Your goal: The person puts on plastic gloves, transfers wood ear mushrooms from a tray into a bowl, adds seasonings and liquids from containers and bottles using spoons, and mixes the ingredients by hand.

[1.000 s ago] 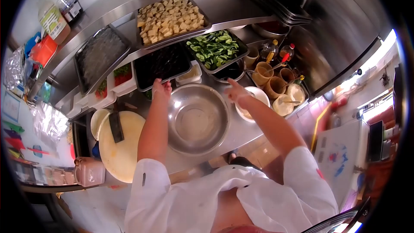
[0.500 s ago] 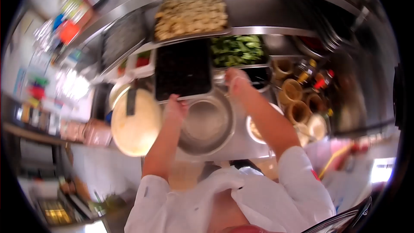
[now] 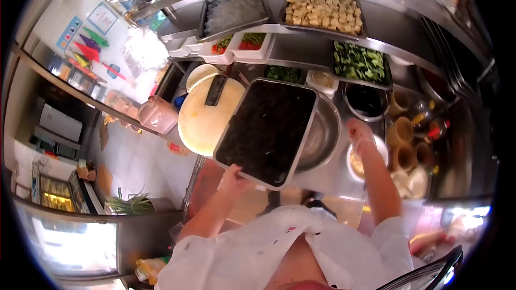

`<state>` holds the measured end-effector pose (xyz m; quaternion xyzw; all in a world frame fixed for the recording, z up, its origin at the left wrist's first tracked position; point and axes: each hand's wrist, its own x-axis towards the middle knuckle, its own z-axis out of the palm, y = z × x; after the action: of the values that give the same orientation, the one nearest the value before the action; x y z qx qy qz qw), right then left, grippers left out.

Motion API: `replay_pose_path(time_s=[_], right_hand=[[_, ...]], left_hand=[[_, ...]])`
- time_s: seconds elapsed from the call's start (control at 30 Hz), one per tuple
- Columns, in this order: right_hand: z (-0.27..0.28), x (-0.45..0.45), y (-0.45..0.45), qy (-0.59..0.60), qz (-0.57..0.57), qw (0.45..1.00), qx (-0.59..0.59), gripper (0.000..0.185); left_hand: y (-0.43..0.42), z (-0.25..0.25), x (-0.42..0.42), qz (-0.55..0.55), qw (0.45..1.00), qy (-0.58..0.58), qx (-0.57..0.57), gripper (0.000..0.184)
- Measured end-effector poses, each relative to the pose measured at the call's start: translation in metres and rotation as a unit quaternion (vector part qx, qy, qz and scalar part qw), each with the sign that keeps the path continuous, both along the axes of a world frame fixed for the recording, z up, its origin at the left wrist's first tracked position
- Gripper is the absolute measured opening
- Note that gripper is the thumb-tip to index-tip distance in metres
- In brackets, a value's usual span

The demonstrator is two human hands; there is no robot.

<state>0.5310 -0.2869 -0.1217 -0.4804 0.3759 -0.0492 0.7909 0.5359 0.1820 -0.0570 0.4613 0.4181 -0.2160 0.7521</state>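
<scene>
My left hand (image 3: pixel 232 181) is closed on the near edge of a rectangular metal tray (image 3: pixel 267 129) filled with dark, nearly black food. The tray is tilted in view and overhangs a wide steel bowl (image 3: pixel 325 134) and the counter's front edge. Further right, my right hand (image 3: pixel 361 133) is off the tray, its fingers curled together; whether anything is in them is hidden. It hovers by the far rim of a white bowl (image 3: pixel 382 153) with pale contents, below a round pot of dark liquid (image 3: pixel 366 100).
Left of the tray, a cleaver (image 3: pixel 216 90) lies on a round cutting board (image 3: pixel 196 121). Behind are a tray of chopped greens (image 3: pixel 361 64), a tray of pale cubes (image 3: pixel 323 9) and white tubs (image 3: pixel 251 48). Several brown cups (image 3: pixel 400 131) and bottles (image 3: pixel 438 129) crowd the right.
The dark food tray has come toward me, now overhanging the counter front and covering part of the steel bowl. My right hand has moved nearer the white bowl. The camera view has turned left.
</scene>
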Motion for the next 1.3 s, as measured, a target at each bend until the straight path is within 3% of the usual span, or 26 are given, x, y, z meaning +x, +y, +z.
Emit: replay_pose_path(time_s=[0.03, 0.17, 0.3, 0.37, 0.43, 0.53, 0.7, 0.77, 0.83, 0.87, 0.93, 1.0, 1.2, 1.3], right_hand=[[0.012, -0.025, 0.026, 0.003, -0.037, 0.999, 0.015, 0.029], [-0.029, -0.106, 0.093, 0.067, -0.09, 0.99, 0.083, 0.034], [-0.008, -0.157, 0.156, 0.072, -0.115, 0.986, 0.097, 0.033], [0.003, -0.178, 0.167, 0.053, -0.137, 0.983, 0.108, 0.035], [0.004, -0.202, 0.166, 0.052, -0.156, 0.98, 0.109, 0.038], [0.01, -0.238, 0.158, 0.044, -0.205, 0.972, 0.107, 0.039], [-0.067, -0.332, 0.131, 0.035, -0.266, 0.957, 0.113, 0.04], [-0.112, -0.384, 0.12, 0.058, -0.253, 0.965, 0.046, 0.041], [-0.109, -0.419, 0.12, 0.079, -0.292, 0.95, 0.08, 0.039], [-0.124, -0.447, 0.115, 0.073, -0.293, 0.951, 0.068, 0.038], [-0.125, -0.476, 0.108, 0.09, -0.33, 0.934, 0.1, 0.036], [-0.111, -0.492, 0.096, 0.125, -0.404, 0.888, 0.182, 0.034], [-0.12, -0.499, 0.048, 0.139, -0.371, 0.905, 0.155, 0.039], [-0.134, -0.486, 0.025, 0.081, -0.308, 0.935, 0.157, 0.041]], left_hand=[[0.019, 0.01, -0.004, -0.022, 1.0, -0.006, -0.015, 0.012], [0.108, 0.017, 0.014, -0.171, 0.983, -0.063, -0.031, 0.008], [0.149, 0.039, 0.061, -0.27, 0.959, -0.082, -0.029, 0.02], [0.13, 0.07, 0.082, -0.345, 0.933, -0.097, -0.002, 0.021], [0.116, 0.068, 0.115, -0.322, 0.943, -0.067, 0.05, 0.018], [0.088, 0.091, 0.164, -0.455, 0.871, -0.036, 0.179, 0.021], [0.002, 0.128, 0.202, -0.525, 0.775, -0.015, 0.35, 0.02], [-0.035, 0.144, 0.2, -0.549, 0.721, -0.022, 0.422, 0.019], [-0.076, 0.165, 0.183, -0.563, 0.655, -0.046, 0.502, 0.02], [-0.071, 0.134, 0.223, -0.556, 0.647, -0.089, 0.514, 0.02], [-0.094, 0.151, 0.214, -0.654, 0.437, -0.186, 0.589, 0.026], [-0.124, 0.179, 0.197, -0.69, 0.256, -0.207, 0.645, 0.04], [-0.191, 0.219, 0.143, -0.531, 0.153, -0.309, 0.774, 0.037], [-0.211, 0.221, 0.113, -0.56, 0.115, -0.3, 0.764, 0.037]])
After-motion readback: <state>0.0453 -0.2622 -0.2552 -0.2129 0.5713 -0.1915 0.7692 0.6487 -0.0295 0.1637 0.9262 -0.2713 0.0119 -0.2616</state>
